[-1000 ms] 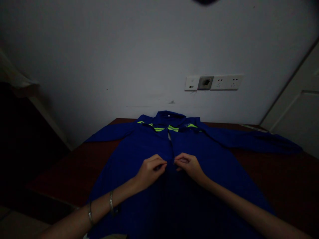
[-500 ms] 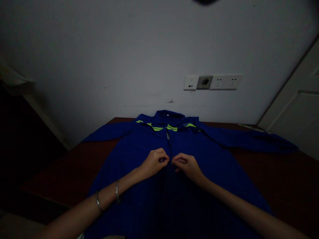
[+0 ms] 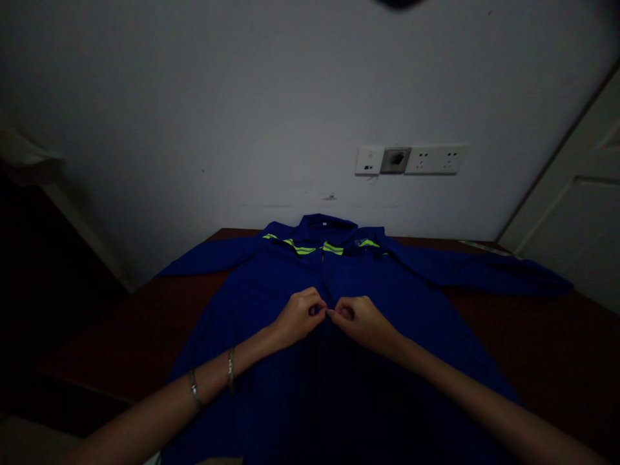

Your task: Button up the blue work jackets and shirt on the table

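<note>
**Left hand (image 3: 303, 316) and right hand (image 3: 363, 320) pinch at the front of a blue jacket (image 3: 271, 287)**

The blue jacket lies spread out beneath both hands, on a dark reddish table (image 3: 121, 336). The left hand is curled, thumb and forefinger brought together in a small ring, its tips closed on the jacket's front edge. The right hand, just beside it, is bent the same way, its fingertips also closed on the front edge; whether a fastener sits between the tips is too dark to tell. The two sets of fingertips nearly meet.

Straight beyond the hands are yellow-green stripes (image 3: 333, 249) across the chest and, farther on, the collar (image 3: 327, 225), close to the wall (image 3: 194, 129). One sleeve (image 3: 208, 255) stretches out beyond the left hand to its left; the other sleeve (image 3: 484, 270) reaches well out to the right of the right hand. Behind the left hand, two bracelets (image 3: 231, 368) circle the forearm. Above and beyond the right hand, a row of sockets (image 3: 411, 160) is set in the wall, and farther right stands a pale door (image 3: 593, 219).
</note>
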Tool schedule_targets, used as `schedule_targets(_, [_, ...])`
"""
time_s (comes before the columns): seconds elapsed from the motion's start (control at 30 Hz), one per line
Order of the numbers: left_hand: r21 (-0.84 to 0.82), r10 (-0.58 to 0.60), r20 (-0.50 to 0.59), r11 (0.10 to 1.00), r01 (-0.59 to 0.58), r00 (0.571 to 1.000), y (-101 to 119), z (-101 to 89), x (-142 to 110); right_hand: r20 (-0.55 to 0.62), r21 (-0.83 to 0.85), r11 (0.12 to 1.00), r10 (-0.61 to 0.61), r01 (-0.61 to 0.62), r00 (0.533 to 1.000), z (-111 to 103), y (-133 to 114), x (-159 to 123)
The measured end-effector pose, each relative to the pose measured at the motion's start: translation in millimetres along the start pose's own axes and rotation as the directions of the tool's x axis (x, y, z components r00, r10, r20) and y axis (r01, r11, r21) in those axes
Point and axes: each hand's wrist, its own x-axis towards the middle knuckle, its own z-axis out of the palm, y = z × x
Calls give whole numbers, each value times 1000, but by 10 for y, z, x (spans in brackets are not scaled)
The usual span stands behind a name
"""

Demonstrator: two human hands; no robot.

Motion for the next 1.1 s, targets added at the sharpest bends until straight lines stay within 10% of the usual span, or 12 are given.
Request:
schedule_targets(0.5, [-29, 111, 23, 993, -110, 994, 18, -33, -67, 67, 45, 997, 53, -56, 996, 17, 38, 47])
schedule_targets(0.8, [-14, -89, -11, 996, 88, 996, -195, -263, -70, 5, 6, 1000, 1, -1, 1000, -248, 331, 29])
schedule_targets(1.1, [454, -217, 372, 890, 27, 902, -624, -186, -72, 193, -455, 878, -67, 150, 979, -27, 798, -10])
